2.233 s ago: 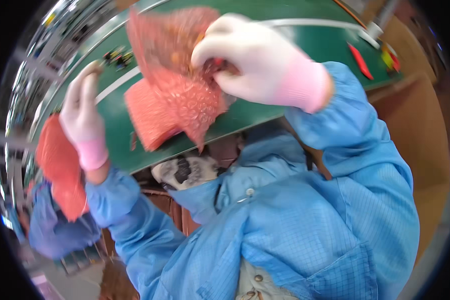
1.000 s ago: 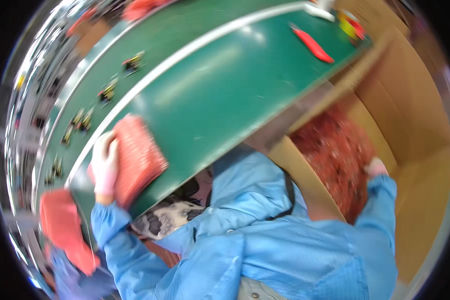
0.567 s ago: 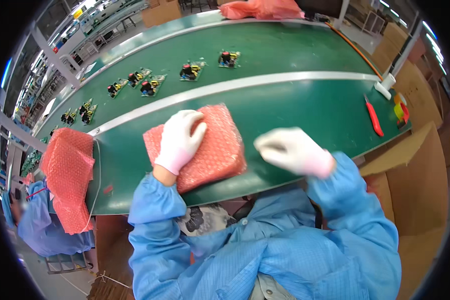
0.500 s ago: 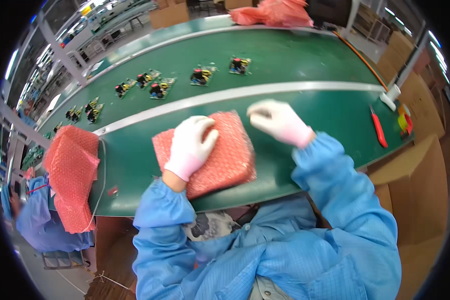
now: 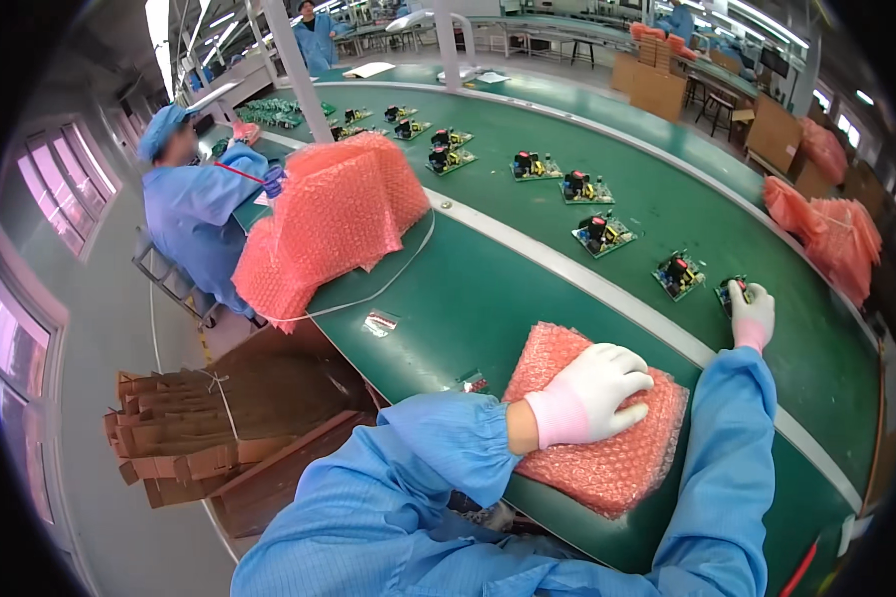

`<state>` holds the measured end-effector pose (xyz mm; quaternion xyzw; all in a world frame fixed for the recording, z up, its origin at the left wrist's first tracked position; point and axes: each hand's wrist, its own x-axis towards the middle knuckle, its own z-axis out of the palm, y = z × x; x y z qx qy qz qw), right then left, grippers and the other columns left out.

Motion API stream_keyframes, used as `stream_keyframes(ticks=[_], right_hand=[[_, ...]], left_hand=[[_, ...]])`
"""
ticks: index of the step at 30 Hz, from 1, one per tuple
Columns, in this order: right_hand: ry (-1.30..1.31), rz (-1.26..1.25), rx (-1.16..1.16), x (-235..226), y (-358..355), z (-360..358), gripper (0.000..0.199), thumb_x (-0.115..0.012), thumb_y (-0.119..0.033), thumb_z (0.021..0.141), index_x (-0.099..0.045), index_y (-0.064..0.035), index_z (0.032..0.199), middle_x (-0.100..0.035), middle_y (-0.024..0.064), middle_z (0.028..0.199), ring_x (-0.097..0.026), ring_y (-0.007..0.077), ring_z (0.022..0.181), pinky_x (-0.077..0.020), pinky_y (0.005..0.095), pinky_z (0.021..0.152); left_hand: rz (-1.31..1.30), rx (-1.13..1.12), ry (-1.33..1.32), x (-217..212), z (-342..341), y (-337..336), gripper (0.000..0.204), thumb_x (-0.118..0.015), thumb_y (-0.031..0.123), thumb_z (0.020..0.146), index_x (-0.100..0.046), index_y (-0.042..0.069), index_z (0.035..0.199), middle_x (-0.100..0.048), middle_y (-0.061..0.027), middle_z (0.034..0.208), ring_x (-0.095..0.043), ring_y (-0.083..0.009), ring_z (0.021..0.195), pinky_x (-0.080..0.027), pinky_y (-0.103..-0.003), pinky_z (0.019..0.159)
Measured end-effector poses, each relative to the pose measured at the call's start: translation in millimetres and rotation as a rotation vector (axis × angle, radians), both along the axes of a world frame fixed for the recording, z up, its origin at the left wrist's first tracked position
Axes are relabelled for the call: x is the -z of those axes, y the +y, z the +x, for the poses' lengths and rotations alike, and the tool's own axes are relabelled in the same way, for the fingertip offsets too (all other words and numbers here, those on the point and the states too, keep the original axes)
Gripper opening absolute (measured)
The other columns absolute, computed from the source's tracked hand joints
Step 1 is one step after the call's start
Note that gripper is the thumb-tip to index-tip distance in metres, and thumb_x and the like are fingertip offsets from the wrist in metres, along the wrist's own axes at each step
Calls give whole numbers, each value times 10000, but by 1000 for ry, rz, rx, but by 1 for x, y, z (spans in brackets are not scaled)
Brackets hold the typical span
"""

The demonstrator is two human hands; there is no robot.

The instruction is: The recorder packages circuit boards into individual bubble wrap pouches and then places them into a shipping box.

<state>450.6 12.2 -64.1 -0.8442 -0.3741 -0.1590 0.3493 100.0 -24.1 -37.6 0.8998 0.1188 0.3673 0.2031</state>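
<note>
Pink bubble-wrap pouches (image 5: 615, 462), contents unclear, under L hand (image 5: 597, 390).

From the person's head, a fisheye view looks down and forward, fairly near the white-gloved hands (image 5: 595, 393) right of centre. The long green table (image 5: 428, 298) slants from upper left to lower right; the distant workshop (image 5: 558, 40) along the top edge is probably too small to read reliably.

Glossy bubble wrap (image 5: 627, 468), smooth tabletop (image 5: 448, 313), matt cardboard (image 5: 269, 403)
</note>
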Motion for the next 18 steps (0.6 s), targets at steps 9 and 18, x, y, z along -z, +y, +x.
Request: stream_keyframes(ticks=[9,18], right_hand=[[64,223,-199,-9,-29,-30,339,-683,-288,757,-662,-26,972,-644,142,920,-624,282,798,-497,360,762],[117,437,-598,-83,-148,-155,357,-625,-35,771,-594,-21,1125,-616,74,1063,-586,164,988,-448,293,911]], left_hand=[[7,-3,4,-5,0,-2,233,-658,193,789,-629,41,964,-612,-137,1003,-572,-320,980,-452,-409,883],[200,47,175,-25,-24,-11,225,-703,254,752,-654,71,873,-592,-105,796,-576,-308,788,-468,-408,721]])
